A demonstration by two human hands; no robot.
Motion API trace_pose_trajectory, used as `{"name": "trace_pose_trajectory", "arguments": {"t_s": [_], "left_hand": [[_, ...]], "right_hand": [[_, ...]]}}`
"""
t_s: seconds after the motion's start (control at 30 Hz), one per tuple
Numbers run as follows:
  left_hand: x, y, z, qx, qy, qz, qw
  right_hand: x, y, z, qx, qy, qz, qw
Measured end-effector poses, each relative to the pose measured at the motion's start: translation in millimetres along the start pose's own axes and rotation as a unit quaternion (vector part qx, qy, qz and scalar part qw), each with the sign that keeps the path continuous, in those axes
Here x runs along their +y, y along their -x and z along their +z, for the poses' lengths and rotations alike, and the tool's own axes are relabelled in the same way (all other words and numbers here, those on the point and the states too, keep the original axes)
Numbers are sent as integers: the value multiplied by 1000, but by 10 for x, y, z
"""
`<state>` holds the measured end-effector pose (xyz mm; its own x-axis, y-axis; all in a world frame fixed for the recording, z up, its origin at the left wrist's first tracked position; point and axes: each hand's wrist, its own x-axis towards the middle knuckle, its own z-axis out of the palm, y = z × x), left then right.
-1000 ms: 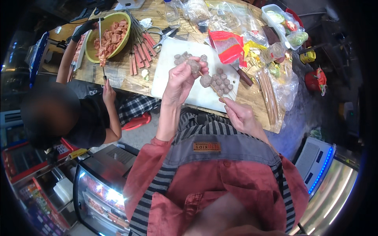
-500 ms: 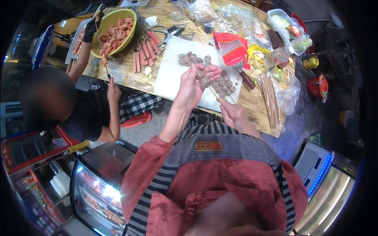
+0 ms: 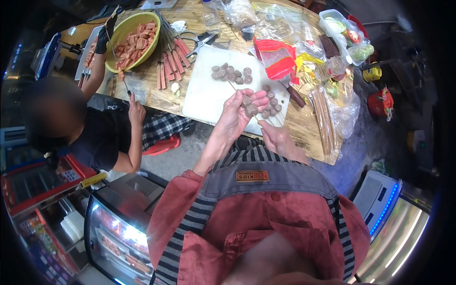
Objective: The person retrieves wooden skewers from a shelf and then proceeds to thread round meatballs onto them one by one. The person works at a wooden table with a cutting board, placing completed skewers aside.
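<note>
Several grey-brown meatballs [image 3: 249,108] rest in my left hand [image 3: 230,119], its fingers curled around them. A thin wooden skewer [image 3: 258,121] runs into these balls, and its other end pokes out beyond them over the board. My right hand [image 3: 281,140] grips the near end of that skewer, close to my left hand. Under both lies a white cutting board [image 3: 199,97]. Loose meatballs [image 3: 225,72] sit in a cluster on its far part. To the right of my left hand, more meatballs [image 3: 272,103] lie in rows, with stick ends showing.
Right of the board are a red bag [image 3: 275,59], a brown-handled knife [image 3: 296,96] and bundled wooden skewers [image 3: 323,118]. Scissors [image 3: 202,42] lie beyond. At left, a co-worker's hands [image 3: 137,111] thread meat beside a yellow bowl [image 3: 154,42] and wooden-handled metal skewers [image 3: 168,66].
My right hand has moved up toward my left hand. The skewer now sticks out past the far side of the held meatballs. The whole view has shifted slightly.
</note>
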<state>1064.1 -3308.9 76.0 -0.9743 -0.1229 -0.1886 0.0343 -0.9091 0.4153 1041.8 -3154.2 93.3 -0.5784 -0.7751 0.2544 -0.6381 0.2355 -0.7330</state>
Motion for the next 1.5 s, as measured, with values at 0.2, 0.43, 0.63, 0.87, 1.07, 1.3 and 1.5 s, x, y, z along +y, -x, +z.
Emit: {"name": "trace_pose_trajectory", "arguments": {"t_s": [0.2,0.43,0.63,0.87,1.07,1.3,1.5], "left_hand": [[-2,-285,-338,46,-34,16,998],[421,-857,-1517,183,-801,189,538],[530,-1090,-1719,143,-851,145,485],[519,-629,-1412,208,-283,-38,935],[478,-165,-913,116,-85,43,989],[535,-44,-537,157,-140,104,972],[554,33,-413,164,-167,151,960]], "right_hand": [[181,-35,-68,-18,20,64,998],[133,85,-283,14,1,139,990],[90,163,-156,1,-13,135,991],[65,194,-130,-93,-51,130,986],[64,136,-3,-61,-22,32,997],[32,55,-66,-97,-38,-10,995],[31,73,-94,-100,-61,-6,993]]}}
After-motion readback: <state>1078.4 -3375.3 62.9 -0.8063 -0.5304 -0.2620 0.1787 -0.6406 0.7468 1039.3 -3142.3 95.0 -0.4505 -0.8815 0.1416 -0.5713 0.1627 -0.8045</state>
